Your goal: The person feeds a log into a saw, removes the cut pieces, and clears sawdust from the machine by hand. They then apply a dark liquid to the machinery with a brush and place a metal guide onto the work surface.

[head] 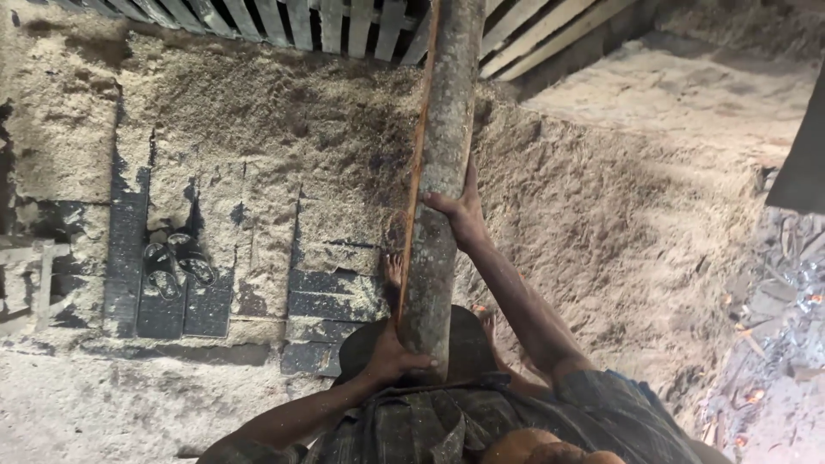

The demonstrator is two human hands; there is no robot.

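- Two hands on one long log [440, 185], that's basically the whole scene, shot from above looking down past the person's chest.
- Far left: a patchy floor [77, 146] caked in pale sawdust, with dark boards showing through in strips.
- A pair of sandals [178, 266] sits on one of those dark strips, side by side, well apart from the log.
- Along the top edge there's a row of pale wooden slats [326, 21], leaning or stacked, hard to say which.
- Left hand [394, 354] is down at the near end of the log, fingers wrapped around its underside, so that grip is closed on the log.
- The log itself runs nearly straight up the middle of the view, grey bark, with a cut orange-ish edge down its left side. The near end is right at the person's waist; the far end goes out of view at the top.
- Bare toes [394, 268] peek out just left of the log, standing on the sawdust.
- Right hand [458, 210] is higher up the log, palm against its right side with the thumb hooked over the front, grip closed on the log too.
- Right of that: a big sloping heap of sawdust [636, 223].
- Far right edge: dark scrappy debris [773, 344] with bits of bark and chips.
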